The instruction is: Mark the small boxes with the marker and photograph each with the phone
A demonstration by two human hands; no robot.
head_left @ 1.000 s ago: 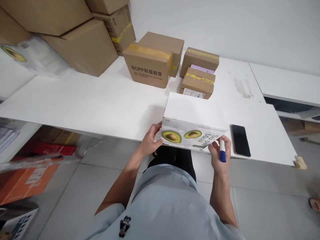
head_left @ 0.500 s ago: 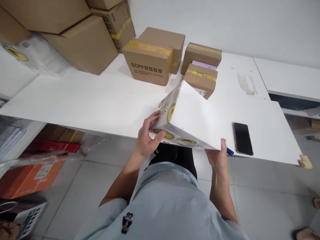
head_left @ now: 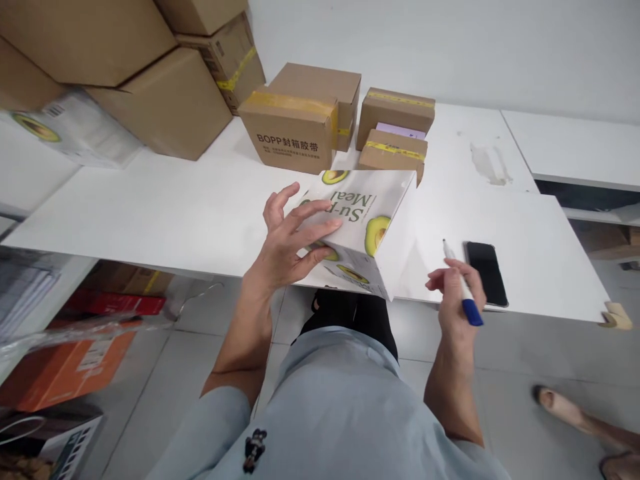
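Observation:
A white carton printed with avocados and "Meal" lettering (head_left: 367,213) rests tilted at the table's front edge, its lettered face turned up. My left hand (head_left: 283,250) grips its left side, thumb against the near face and fingers spread over the lettered one. My right hand (head_left: 454,317) is closed round a white marker with a blue end (head_left: 465,291), just right of the carton and apart from it. The marker's dark tip points up and away from me. Beside that hand a black phone (head_left: 486,273) lies on the white table (head_left: 210,213).
Behind the carton stand taped brown boxes, including one marked BOPP (head_left: 287,143) and a smaller one (head_left: 393,152). Large brown cartons (head_left: 170,100) are stacked at the left. An orange box (head_left: 75,363) sits below the table. Another person's foot (head_left: 563,407) shows at the lower right.
The carton has turned so its lettered face shows on top. My right hand has let go of it, moved right and now holds the marker, which earlier showed only its blue end.

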